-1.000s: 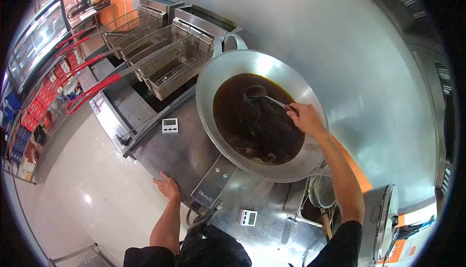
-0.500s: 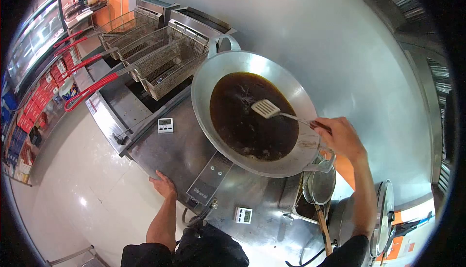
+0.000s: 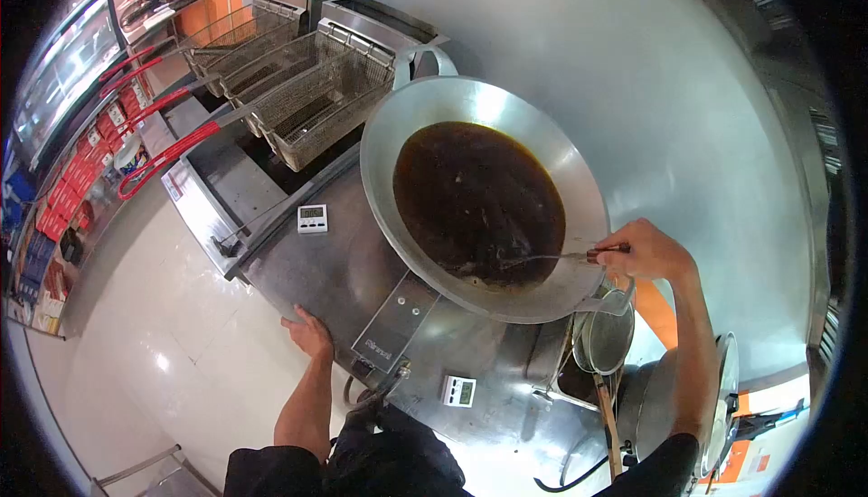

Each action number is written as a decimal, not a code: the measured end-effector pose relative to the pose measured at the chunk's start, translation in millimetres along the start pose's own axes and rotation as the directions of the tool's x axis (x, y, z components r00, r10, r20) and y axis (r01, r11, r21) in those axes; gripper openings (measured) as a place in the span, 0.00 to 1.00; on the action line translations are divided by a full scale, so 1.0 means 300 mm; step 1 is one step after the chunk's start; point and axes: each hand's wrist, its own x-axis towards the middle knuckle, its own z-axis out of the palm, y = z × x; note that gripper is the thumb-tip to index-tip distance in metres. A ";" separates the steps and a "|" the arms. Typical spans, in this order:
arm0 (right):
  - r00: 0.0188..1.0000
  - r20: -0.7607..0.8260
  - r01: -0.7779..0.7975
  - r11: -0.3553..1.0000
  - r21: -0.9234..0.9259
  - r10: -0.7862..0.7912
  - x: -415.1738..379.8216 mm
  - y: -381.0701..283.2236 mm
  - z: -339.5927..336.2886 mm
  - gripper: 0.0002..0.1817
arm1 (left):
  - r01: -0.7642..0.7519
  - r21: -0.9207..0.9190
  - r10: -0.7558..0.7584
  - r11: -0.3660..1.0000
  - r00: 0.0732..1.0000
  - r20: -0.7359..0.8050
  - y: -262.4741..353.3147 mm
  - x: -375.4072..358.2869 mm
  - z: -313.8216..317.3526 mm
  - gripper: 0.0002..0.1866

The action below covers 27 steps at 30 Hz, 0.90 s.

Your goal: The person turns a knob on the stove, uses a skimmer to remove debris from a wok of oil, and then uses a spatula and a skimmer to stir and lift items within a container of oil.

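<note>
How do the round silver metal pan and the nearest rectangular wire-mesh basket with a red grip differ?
The round silver metal pan has solid walls; the rectangular wire-mesh basket is see-through. The pan holds dark brown liquid; the basket holds none. The pan has loop handles; the basket has a long red grip. Both are metal.

The person wears a black top [image 3: 389, 456] with short black sleeves [image 3: 276, 472], and both hands [image 3: 312, 334] are bare.
</note>
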 end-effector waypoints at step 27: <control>0.990 0.002 0.141 0.989 -0.052 -0.142 0.123 0.017 0.023 0.15 | -0.011 0.051 0.013 0.999 0.999 -0.032 0.014 -0.007 0.004 0.33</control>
